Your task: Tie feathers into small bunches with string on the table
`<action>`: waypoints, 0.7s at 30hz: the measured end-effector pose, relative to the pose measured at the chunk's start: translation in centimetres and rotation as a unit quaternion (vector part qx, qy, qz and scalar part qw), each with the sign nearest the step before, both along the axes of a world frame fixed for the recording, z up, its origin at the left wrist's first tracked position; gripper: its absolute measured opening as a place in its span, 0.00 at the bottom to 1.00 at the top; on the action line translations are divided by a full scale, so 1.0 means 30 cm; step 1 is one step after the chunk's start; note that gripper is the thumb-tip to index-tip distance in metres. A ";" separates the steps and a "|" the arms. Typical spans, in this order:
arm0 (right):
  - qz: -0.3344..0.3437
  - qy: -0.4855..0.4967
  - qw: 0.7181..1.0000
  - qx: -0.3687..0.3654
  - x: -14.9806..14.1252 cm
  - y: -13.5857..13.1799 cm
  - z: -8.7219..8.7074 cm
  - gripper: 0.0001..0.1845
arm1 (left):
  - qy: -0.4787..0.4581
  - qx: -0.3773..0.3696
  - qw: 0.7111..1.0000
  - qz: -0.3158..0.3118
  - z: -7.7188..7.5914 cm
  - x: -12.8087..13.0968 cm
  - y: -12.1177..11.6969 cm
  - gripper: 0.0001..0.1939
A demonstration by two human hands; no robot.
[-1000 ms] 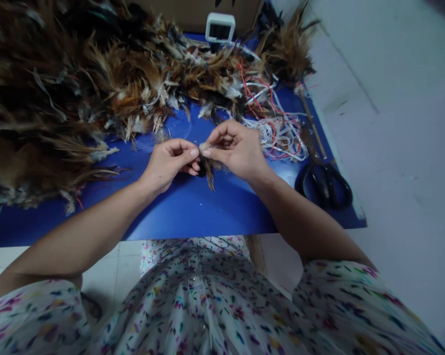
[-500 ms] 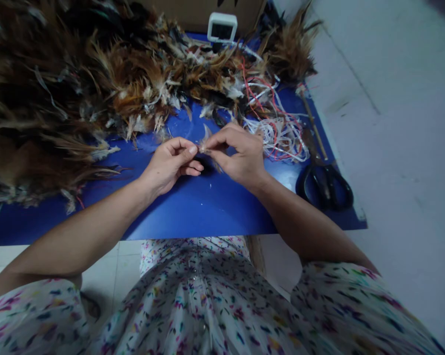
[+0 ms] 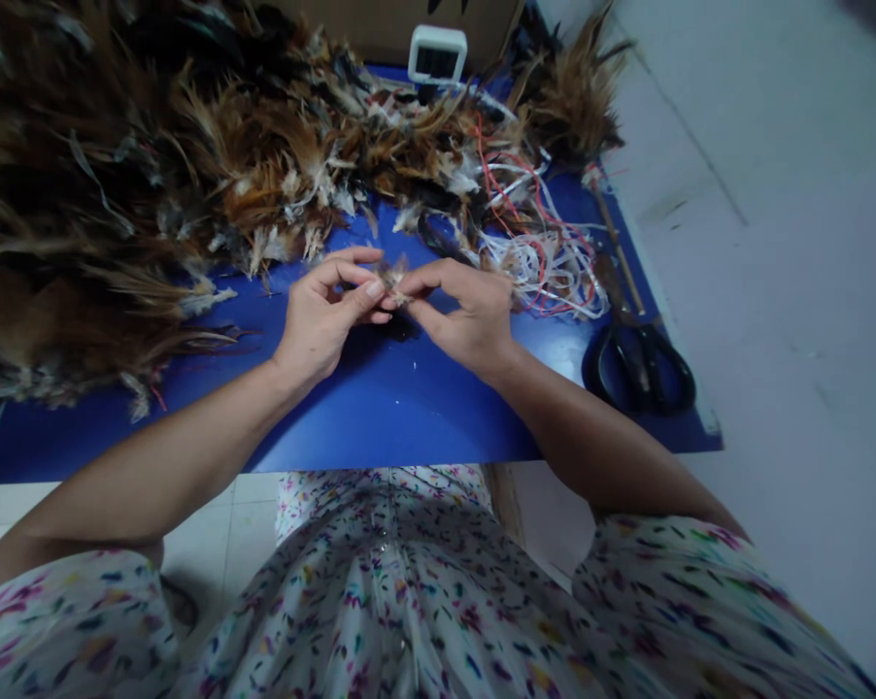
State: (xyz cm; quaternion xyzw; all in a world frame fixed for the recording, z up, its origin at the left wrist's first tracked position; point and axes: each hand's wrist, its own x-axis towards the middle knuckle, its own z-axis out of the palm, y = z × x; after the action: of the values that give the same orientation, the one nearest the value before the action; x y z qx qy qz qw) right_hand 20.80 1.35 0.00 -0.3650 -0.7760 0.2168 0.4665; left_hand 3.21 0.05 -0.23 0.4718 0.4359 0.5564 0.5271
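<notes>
One fingertip pinch: my left hand (image 3: 317,309), partly curled, gripped a feather tuft (image 3: 392,276) over the blue bench (image 3: 401,427). Tuft was likely light, soft, easily crushed; probably best taken by its pale end. Looked brown-grey, wispy, small. My right hand (image 3: 474,313) pinched its other side, thumb towards forefinger.

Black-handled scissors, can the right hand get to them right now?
Probably yes: the scissors lie with handles uncovered, beside the right forearm. But the right hand is pinching a feather tuft, so it would likely have to let go first.
</notes>
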 end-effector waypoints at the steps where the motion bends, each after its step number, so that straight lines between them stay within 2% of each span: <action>1: -0.002 0.007 1.000 -0.007 -0.003 -0.002 -0.001 0.02 | 0.000 0.006 1.000 0.001 0.000 0.001 -0.001 0.20; 4: -0.008 0.025 0.999 -0.031 -0.013 -0.005 -0.010 0.01 | -0.016 0.007 1.000 -0.010 -0.003 0.003 -0.004 0.20; 12: 0.042 0.100 0.987 -0.115 -0.026 -0.015 -0.009 0.13 | -0.015 -0.007 1.000 -0.013 -0.012 0.005 0.002 0.19; 21: 0.023 0.132 0.977 -0.167 -0.039 -0.010 -0.010 0.18 | -0.012 -0.004 1.000 -0.005 -0.023 0.006 0.001 0.22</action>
State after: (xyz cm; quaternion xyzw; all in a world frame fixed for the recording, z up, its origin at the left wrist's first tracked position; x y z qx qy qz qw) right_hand 19.63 1.06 -0.30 -0.3877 -0.6688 0.4003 0.4921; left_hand 3.39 0.09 -0.91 0.4653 0.4295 0.5574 0.5370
